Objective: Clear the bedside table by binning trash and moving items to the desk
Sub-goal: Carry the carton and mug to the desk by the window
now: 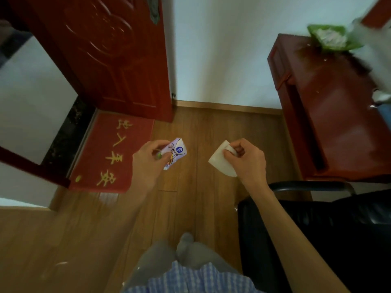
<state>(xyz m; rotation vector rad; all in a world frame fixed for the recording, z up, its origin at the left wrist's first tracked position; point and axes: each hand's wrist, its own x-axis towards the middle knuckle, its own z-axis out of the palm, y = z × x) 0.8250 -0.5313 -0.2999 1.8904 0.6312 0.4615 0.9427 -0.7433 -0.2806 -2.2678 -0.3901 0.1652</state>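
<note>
My left hand (148, 163) grips a small purple and white tissue packet (177, 151) with a cartoon print, held over the wooden floor. A small green bit shows between its fingers. My right hand (246, 160) pinches a folded white tissue (220, 162) at about the same height, a short gap to the right of the packet. A dark red wooden desk (330, 115) stands at the right against the wall, with a green packet (330, 37) and blurred whitish items at its far end.
A red carved door (101, 56) stands open at the upper left, with a red doormat (110, 153) bearing yellow characters below it. A black chair (317, 229) sits at the lower right beside the desk. Wooden floor (201, 197) stretches ahead to the white wall.
</note>
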